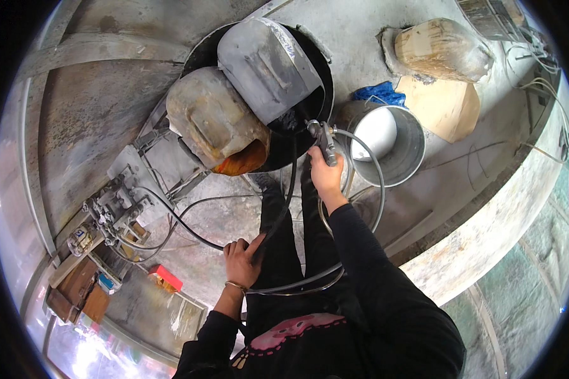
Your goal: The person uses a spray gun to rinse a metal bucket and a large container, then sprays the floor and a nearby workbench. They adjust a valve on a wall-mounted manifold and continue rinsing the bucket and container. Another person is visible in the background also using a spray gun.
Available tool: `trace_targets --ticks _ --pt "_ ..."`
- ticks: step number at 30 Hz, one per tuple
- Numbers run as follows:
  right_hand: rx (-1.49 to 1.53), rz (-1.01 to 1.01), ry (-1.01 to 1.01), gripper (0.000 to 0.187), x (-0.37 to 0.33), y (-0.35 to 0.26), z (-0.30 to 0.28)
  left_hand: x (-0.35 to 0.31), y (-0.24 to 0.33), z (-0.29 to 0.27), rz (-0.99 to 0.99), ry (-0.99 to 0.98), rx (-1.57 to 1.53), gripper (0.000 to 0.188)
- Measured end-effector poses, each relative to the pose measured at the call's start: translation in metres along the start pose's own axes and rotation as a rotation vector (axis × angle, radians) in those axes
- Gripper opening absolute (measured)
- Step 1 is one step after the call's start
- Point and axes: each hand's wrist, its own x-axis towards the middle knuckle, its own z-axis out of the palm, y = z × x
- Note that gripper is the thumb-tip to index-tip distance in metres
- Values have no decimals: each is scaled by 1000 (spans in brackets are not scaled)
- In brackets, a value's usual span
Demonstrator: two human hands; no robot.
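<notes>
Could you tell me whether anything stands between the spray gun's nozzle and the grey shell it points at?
Nothing visible does: the spray gun in the right hand points straight at the grey shell. The left hand holds the hose below.

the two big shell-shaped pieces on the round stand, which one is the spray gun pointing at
The grey shell, farther from the person. The spray gun in the right hand sits at its lower edge; the rusty tan shell lies to the left.

Bucket (406, 148) right of spray gun (324, 140); sack (441, 49) behind.
</notes>
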Motion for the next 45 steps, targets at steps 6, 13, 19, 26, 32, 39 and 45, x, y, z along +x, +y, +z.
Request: trace_targets --ticks 6,13,19,26,32,39,45 --pt "122 28 -9 34 -1 -11 -4 27 26 -54 248 167 -139 42" --pt "52 -9 91 41 10 12 -18 42 54 -136 154 28 20 41" --pt "86 90 171 38 11 27 -32 52 77 -181 213 143 -147 38" --pt "249 165 -25 27 -4 -9 -64 65 72 -197 114 19 -297 43" --pt "303 207 -91 24 -23 -37 -100 80 67 -180 205 -120 -494 35" --pt "416 23 -16 27 -50 -60 -147 118 51 -163 265 -444 -633 41" --pt "492 67 119 32 -64 -75 -183 188 28 -111 282 -449 -711 38"
